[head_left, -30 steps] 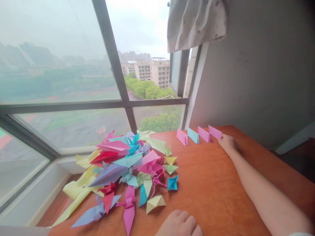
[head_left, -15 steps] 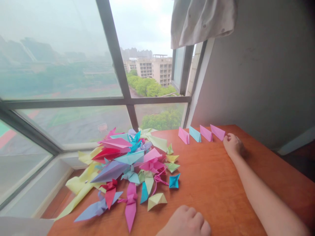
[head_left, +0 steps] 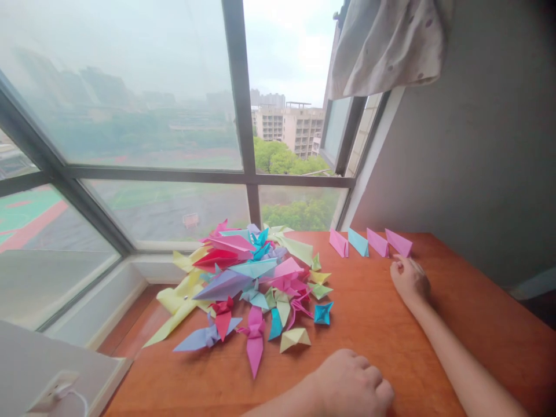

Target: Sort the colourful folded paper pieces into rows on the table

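Observation:
My right hand (head_left: 409,280) rests on the orange wooden table (head_left: 377,324), fingers loosely curled and empty, a little in front of a row of folded paper triangles (head_left: 369,242), pink and teal, lined up near the wall. My left hand (head_left: 354,385) lies at the table's near edge as a closed fist, holding nothing. To its left spreads a pile of colourful origami pieces (head_left: 256,284): cranes, planes and small folded shapes. A yellow-green folded piece (head_left: 295,339) and a small blue one (head_left: 322,313) lie closest to my left hand.
A large window (head_left: 174,116) with dark frames runs behind the table, its sill to the left. A grey wall stands on the right, with a bunched curtain (head_left: 391,43) above. A white plug and cable (head_left: 56,391) sit at the lower left.
My right hand has drawn back from the last pink triangle toward me. My left fist has come further into view. The view has shifted, showing more of the left sill.

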{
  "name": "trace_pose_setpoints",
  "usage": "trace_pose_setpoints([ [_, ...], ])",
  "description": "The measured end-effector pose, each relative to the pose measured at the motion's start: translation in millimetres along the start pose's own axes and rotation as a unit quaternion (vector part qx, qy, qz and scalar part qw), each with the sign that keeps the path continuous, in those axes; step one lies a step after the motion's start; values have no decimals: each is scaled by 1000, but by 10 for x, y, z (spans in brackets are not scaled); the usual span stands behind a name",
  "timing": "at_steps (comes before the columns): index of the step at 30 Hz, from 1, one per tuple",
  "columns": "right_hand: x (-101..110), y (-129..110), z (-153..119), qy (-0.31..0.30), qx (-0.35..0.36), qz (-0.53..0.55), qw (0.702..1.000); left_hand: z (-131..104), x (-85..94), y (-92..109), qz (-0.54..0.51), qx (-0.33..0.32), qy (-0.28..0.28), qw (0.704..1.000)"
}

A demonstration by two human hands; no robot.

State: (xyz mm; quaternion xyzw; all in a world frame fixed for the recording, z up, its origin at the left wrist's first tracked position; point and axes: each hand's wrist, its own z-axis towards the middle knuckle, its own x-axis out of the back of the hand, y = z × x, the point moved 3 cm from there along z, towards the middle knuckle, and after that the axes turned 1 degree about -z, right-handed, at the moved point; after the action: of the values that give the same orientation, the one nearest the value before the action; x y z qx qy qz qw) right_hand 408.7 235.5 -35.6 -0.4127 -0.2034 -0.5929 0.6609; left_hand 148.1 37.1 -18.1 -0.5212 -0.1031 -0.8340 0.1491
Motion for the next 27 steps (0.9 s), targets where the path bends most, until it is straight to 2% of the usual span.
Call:
trace_pose_setpoints([
  [4,25,-578,-182,-64,42,106,991,-33,-29,-9,-1,20,-5,1000],
  [8,-26,-1206,-241,-154,65,211,963,-61,-33,-9,-2,35,-31,999],
  [12,-130,-1738,-169,-183,74,249,948,-76,-87,-33,-7,65,-47,997],
  [15,-215,-2045,-116,-195,62,265,942,-76,-122,-66,-18,82,-59,995],
  [18,-267,-2259,-110,-198,50,267,942,-71,-96,-98,-37,85,-64,994],
  [22,-243,-2389,-139,-192,41,266,944,-64,-19,-135,-60,103,-70,990],
  [27,14,-2337,-162,-169,45,290,941,-68,101,-196,-57,106,-47,992],
])
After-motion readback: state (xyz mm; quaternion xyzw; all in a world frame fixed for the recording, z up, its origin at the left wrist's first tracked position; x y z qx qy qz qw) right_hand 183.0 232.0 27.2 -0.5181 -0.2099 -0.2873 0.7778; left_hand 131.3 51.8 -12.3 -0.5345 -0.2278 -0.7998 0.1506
